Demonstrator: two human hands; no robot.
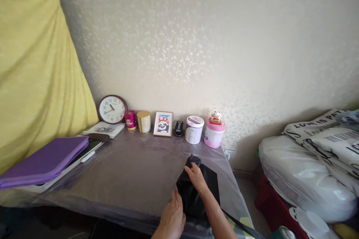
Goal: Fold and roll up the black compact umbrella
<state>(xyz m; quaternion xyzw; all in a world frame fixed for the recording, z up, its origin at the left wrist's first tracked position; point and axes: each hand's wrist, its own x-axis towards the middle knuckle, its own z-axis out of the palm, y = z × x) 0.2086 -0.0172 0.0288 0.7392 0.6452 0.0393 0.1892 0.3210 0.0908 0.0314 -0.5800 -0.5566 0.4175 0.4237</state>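
Observation:
A black bag (189, 198) of thin, creased material lies at the front right of the table, its top bunched up. From its lower right a black strap (238, 222) runs off past the table's edge. My right hand (197, 179) is closed on the upper part of the bag, thumb towards the left. Along the bag's left side, my left hand (174, 211) grips the edge, fingers together and pointing up. What is inside the bag, if anything, is hidden.
Along the wall stand a clock (113, 109), a pink tin (130, 120), a yellow-lidded container (144, 122), a framed panda picture (163, 124), a black device (178, 128) and two tubs (194, 130). Purple folders (47, 158) lie left. Plastic-wrapped bundles (303, 171) are piled beyond the table's right edge.

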